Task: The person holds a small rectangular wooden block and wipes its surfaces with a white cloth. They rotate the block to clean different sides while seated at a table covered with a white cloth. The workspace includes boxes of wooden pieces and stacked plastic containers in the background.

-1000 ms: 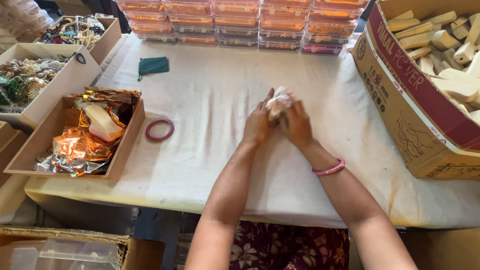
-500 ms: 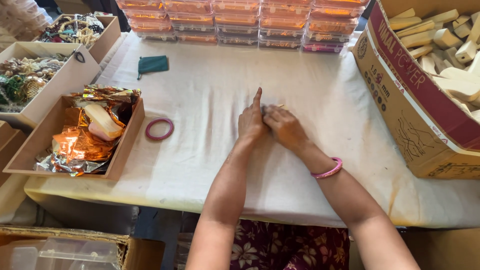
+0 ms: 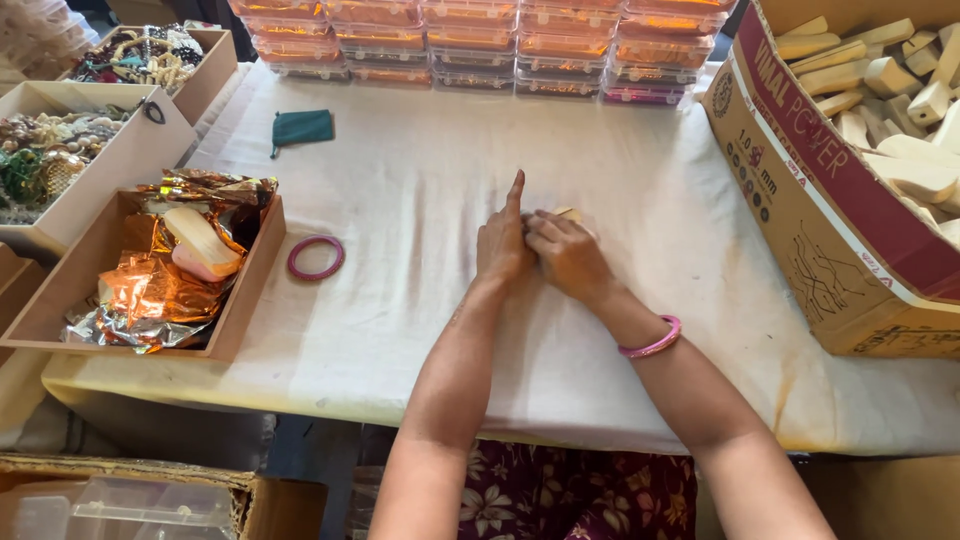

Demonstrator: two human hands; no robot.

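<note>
Both my hands rest together on the white cloth of the table (image 3: 420, 330), near its middle. My left hand (image 3: 503, 243) lies flat with its index finger pointing away from me. My right hand (image 3: 566, 252) is curled beside it, fingers closed over a small pale wooden piece (image 3: 570, 214) that only just shows past the knuckles. A pink bangle (image 3: 651, 343) is on my right wrist. A second pink bangle (image 3: 316, 258) lies loose on the cloth to the left of my hands.
A large cardboard box (image 3: 830, 210) of pale wooden pieces stands at the right. At the left, a brown tray (image 3: 60, 300) holds shiny foil wrappers, with more boxes of trinkets behind. Stacked clear plastic cases (image 3: 480, 45) line the far edge. A green pouch (image 3: 303, 127) lies near them.
My hands came down from holding the pale piece above the cloth and now press it against the table. My left index finger has stretched out forward.
</note>
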